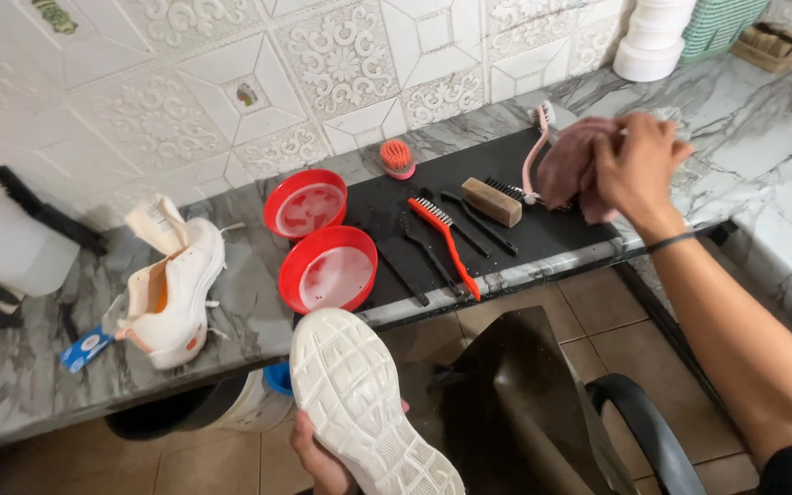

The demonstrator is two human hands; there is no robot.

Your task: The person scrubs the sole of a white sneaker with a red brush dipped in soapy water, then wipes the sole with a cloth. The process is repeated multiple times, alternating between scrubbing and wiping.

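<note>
My left hand point(318, 458) holds a white sneaker point(364, 403) low in front of me, its treaded sole turned up. My right hand point(636, 165) reaches out to the counter and grips a dusty-pink cloth point(566, 170) at the right end of a black mat point(543, 234). The other white sneaker point(171, 293) lies on the marble counter point(763, 128) to the left, its tongue pulled open.
On the mat lie a red-handled brush point(446, 243), black thin brushes point(474, 225), a wooden block brush point(492, 202), a pink long brush point(533, 151), an orange round brush point(398, 158). Two red bowls point(327, 266) of soapy water stand left. White jug point(6, 247) far left. Black chair point(543, 412) below.
</note>
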